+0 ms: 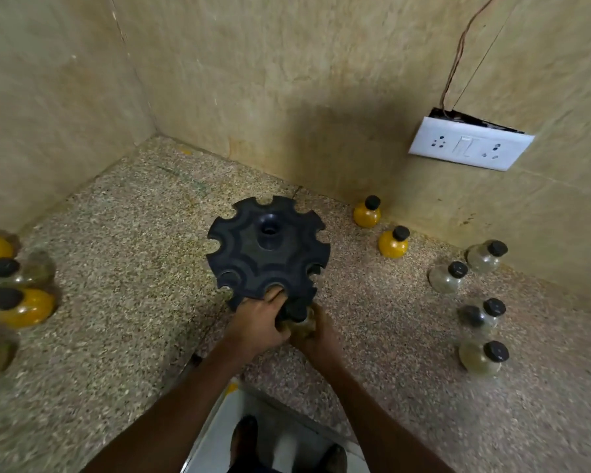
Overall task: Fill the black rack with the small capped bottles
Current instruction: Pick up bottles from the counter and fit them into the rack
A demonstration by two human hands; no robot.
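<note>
Round black plastic rack (268,249) with notched rim, standing on the speckled stone counter (123,254). Left hand (261,322): fingers (274,295) curled over the rack's near edge, gripping it. Right hand (316,336): fingers wrapped round a small clear black-capped bottle (299,319), held at the lower tier just beside the left fingers. Two yellow-filled capped bottles (393,242) stand beyond the right fingers; four clear ones (483,256) well apart to their right.
</note>
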